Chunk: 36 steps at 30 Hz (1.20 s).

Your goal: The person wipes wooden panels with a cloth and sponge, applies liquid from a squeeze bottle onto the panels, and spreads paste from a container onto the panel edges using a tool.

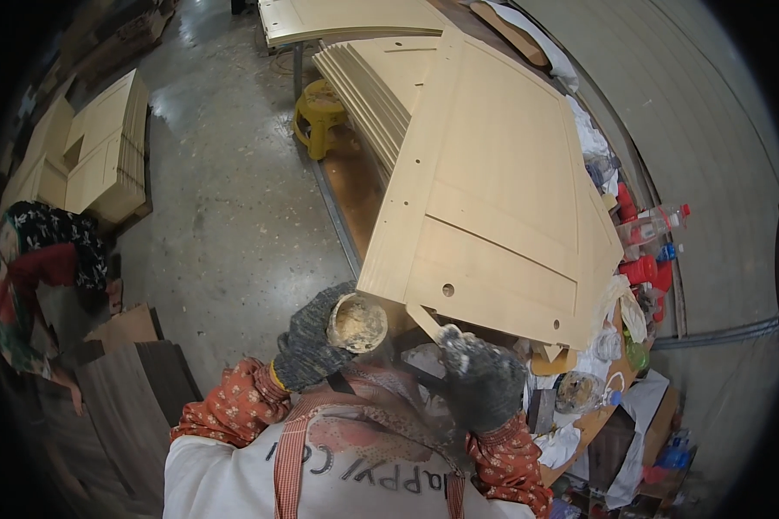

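Note:
My left hand, in a dark grey knitted glove, is closed round a small round cup of crumbly beige paste, its mouth facing up. In a similar glove with whitish smears on the fingers, my right hand grips a pale, flat putty knife. The blade's tip meets the near edge of a cream door panel, close to its left corner. Grooves and several small holes mark the panel, which lies askew on a stack of similar boards.
Bottles, red containers, bags and papers clutter the right side. Beyond the stack's left edge stands a yellow stool. More cream panels are piled at far left, where another person bends beside dark boards.

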Motion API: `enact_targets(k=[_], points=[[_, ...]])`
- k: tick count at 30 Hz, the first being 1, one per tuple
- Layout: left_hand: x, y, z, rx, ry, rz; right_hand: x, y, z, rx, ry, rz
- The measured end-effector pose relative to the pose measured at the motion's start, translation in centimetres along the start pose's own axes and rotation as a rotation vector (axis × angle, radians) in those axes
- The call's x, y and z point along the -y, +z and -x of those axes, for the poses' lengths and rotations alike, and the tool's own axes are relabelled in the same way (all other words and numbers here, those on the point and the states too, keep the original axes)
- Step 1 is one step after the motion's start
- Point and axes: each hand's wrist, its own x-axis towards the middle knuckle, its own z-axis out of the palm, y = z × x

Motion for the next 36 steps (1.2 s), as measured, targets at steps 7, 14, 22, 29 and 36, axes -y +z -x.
enact_targets(k=[7, 14, 22, 29, 36], points=[[0.4, 0.2, -0.1, 0.026, 0.042, -0.153, -0.4, 2.1, 1.6, -0.031, -0.071, -0.026], [-1.4, 0.8, -0.6, 0.022, 0.125, -0.324, -0.3, 4.2, 3.3, 0.139, 0.095, -0.277], [-1.2, 4.4, -0.1, 0.357, 0.164, -0.1, -3.0, 4.0, 7.7, 0.425, 0.678, -0.481], [-6.1, 12.5, -1.9, 0.549, 0.398, -0.046, -6.7, -3.0, 17.4, 0.078, 0.532, -0.095], [-12.3, 19.1, -5.3, 0.728, 0.152, 0.089, -9.7, -7.6, 25.6, -0.673, 0.816, -0.593]])
